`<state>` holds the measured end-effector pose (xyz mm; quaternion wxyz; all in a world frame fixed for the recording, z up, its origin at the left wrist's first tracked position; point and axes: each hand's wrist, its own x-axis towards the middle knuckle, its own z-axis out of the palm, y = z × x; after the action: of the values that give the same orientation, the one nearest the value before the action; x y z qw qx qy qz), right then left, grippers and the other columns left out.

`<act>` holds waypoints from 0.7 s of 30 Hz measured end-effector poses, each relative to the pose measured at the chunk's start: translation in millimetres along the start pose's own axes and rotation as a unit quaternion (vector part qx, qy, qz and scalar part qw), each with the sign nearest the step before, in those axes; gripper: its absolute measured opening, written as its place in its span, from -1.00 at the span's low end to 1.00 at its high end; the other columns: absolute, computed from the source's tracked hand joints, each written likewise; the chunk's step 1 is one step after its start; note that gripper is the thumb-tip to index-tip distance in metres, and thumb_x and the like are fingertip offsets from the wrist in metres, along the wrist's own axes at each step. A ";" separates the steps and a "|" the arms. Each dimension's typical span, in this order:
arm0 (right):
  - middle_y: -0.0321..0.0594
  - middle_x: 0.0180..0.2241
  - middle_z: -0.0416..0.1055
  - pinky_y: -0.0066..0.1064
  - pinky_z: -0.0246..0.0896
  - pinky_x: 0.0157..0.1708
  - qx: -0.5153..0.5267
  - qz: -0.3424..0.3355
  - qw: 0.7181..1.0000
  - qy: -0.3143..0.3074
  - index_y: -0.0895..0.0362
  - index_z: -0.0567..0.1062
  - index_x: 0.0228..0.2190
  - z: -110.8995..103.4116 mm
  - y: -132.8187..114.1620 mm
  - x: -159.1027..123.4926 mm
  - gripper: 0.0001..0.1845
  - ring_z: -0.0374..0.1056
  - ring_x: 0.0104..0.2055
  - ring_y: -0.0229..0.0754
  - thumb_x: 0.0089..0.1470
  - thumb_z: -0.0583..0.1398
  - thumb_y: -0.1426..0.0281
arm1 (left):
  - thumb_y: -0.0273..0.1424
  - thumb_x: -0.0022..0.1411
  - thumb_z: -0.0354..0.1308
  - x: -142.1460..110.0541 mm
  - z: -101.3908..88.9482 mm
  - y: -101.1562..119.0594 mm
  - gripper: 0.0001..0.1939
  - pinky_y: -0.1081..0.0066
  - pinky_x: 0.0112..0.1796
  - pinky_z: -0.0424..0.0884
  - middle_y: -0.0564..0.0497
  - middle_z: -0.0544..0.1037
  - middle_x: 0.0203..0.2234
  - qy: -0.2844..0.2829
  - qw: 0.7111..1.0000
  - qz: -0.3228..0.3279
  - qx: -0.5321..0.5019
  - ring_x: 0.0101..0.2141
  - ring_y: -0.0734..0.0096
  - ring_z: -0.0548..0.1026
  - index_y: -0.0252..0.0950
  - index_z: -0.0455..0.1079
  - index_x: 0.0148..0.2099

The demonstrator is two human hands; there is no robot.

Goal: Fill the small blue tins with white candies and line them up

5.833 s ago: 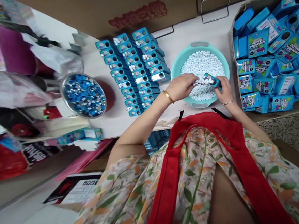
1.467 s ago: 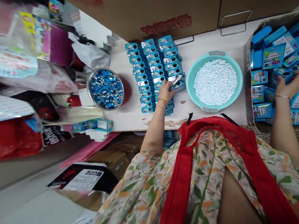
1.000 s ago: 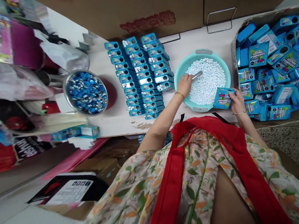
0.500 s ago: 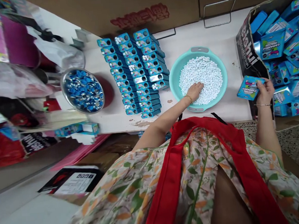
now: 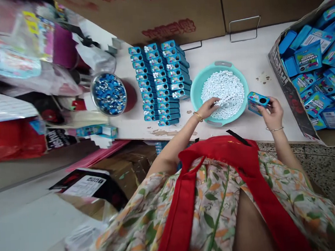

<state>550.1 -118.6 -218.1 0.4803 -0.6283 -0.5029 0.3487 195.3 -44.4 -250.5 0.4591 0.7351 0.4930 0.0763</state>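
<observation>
My left hand (image 5: 208, 108) is at the near left side of a turquoise basin (image 5: 195, 96) full of small white candies (image 5: 225, 87). Its fingers are curled, with the tips closing on candies; how many they grip is hidden. To the basin's right, my right hand (image 5: 273, 112) grips a blue candy box (image 5: 255, 106) between thumb and fingers. The box's top, with a round dark opening, faces up. Left of the basin stand three columns of similar blue boxes (image 5: 161, 87), some with white candies heaped at their openings.
At the right, a cardboard carton (image 5: 290, 94) holds many loose blue boxes. A metal pot (image 5: 129, 95) of blue and silver pieces stands at the left. Large brown cartons (image 5: 205, 8) line the back of the white table (image 5: 262, 65). Bags and packaging crowd the far left.
My right hand has carried the blue box leftward from the carton to beside the basin and turned its opening upward. My left hand has shifted slightly left within the basin, fingers curling.
</observation>
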 end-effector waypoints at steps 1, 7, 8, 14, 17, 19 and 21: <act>-0.20 -0.09 0.56 0.01 0.60 0.09 -0.033 -0.026 0.999 -0.008 -0.02 0.56 0.00 6.2 -7.1 1.4 -0.42 0.52 -0.02 0.00 0.10 0.45 -0.09 | -0.18 0.52 0.13 -4.6 -12.4 3.3 -0.52 0.19 0.12 0.54 -0.29 0.61 0.16 0.004 1.000 0.020 -0.001 0.03 0.14 0.60 -0.34 0.43 0.32; -0.02 0.01 0.56 0.15 0.54 0.18 -0.138 -0.127 0.978 -0.091 -0.02 0.53 0.07 45.9 -26.0 15.3 -0.51 0.51 0.10 0.17 0.29 0.31 -0.05 | -0.17 0.56 0.10 -24.2 -86.4 49.5 -0.56 0.14 0.11 0.54 -0.17 0.61 0.07 -0.019 0.991 0.125 0.047 0.00 0.12 0.60 -0.23 0.46 0.34; -0.01 0.02 0.56 0.16 0.53 0.19 -0.143 -0.134 0.976 -0.098 -0.02 0.52 0.08 53.1 -26.4 15.5 -0.51 0.50 0.11 0.17 0.30 0.29 -0.06 | -0.21 0.56 0.11 -25.0 -94.8 59.9 -0.58 0.13 0.14 0.53 -0.15 0.61 0.06 -0.033 0.988 0.136 0.060 0.02 0.10 0.60 -0.22 0.47 0.32; 0.01 0.01 0.56 0.20 0.52 0.20 -0.170 -0.158 0.966 -0.116 -0.02 0.50 0.11 85.3 -28.1 6.3 -0.48 0.50 0.12 0.18 0.36 0.20 -0.10 | -0.39 0.46 0.19 -19.1 -114.2 106.6 -0.67 0.09 0.17 0.50 -0.10 0.59 0.01 -0.088 0.976 0.131 0.152 0.10 -0.03 0.59 -0.23 0.51 0.22; 0.01 0.01 0.57 0.21 0.51 0.21 -0.173 -0.167 0.963 -0.126 -0.02 0.50 0.12 92.4 -27.3 1.8 -0.53 0.50 0.12 0.18 0.38 0.18 -0.04 | -0.43 0.42 0.26 -14.3 -109.7 115.1 -0.68 0.03 0.15 0.49 -0.11 0.57 -0.05 -0.081 0.973 0.109 0.184 0.08 -0.11 0.60 -0.27 0.49 0.18; 0.02 0.01 0.57 0.20 0.52 0.19 -0.171 -0.172 0.961 -0.133 -0.02 0.50 0.11 94.4 -25.2 -0.1 -0.55 0.50 0.12 0.18 0.38 0.18 -0.01 | -0.44 0.39 0.32 -11.2 -100.6 116.9 -0.71 -0.01 0.15 0.47 -0.11 0.56 -0.13 -0.063 0.976 0.094 0.186 0.07 -0.16 0.61 -0.31 0.50 0.13; 0.02 0.01 0.58 0.18 0.52 0.17 -0.163 -0.180 0.960 -0.141 -0.01 0.49 0.12 94.8 -22.2 -0.6 -0.56 0.51 0.11 0.17 0.39 0.18 0.01 | -0.43 0.40 0.32 -9.2 -86.3 116.9 -0.78 -0.05 0.16 0.45 -0.10 0.53 -0.19 -0.038 0.979 0.084 0.183 0.06 -0.19 0.61 -0.33 0.50 0.06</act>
<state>456.0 -94.5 -225.0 0.3504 -0.5420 -0.7201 0.2547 218.5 -10.8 -110.7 0.3273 0.8476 0.4177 -0.0049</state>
